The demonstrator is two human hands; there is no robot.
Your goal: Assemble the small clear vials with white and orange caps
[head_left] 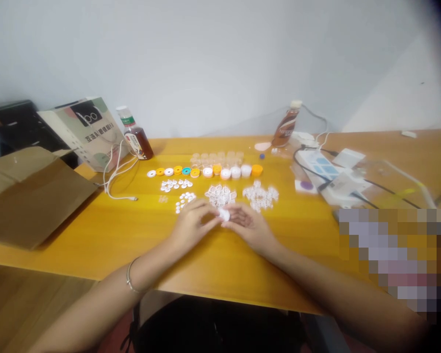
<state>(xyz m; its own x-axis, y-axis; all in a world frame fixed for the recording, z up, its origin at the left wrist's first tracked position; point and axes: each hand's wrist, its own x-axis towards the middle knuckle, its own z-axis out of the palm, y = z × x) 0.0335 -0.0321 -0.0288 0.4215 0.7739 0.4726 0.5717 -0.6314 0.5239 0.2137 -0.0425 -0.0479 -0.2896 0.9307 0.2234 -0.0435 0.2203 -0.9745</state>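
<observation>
Between the fingertips of my left hand [194, 220] and my right hand [250, 226] is a small round white plastic piece [225, 214], pinched from both sides just above the table. Its finer shape is blurred. Right behind it lies a heap of clear-white lattice-like plastic parts [220, 195], and a second similar heap [260, 197] is to the right. Small white discs [185, 198] lie beyond my left hand, with white knobbed pieces [176, 184] farther back. Behind these runs a row of white, orange and teal round caps [208, 172], then clear cups [216, 158].
At the left stand a cardboard box [40, 196], a paper bag [91, 130], a white cable [113, 182] and a sauce-coloured bottle [137, 142]. Toward the right are a brown drink bottle [284, 128] and a power strip [321, 171] with plugs and cables. A wall closes off the back.
</observation>
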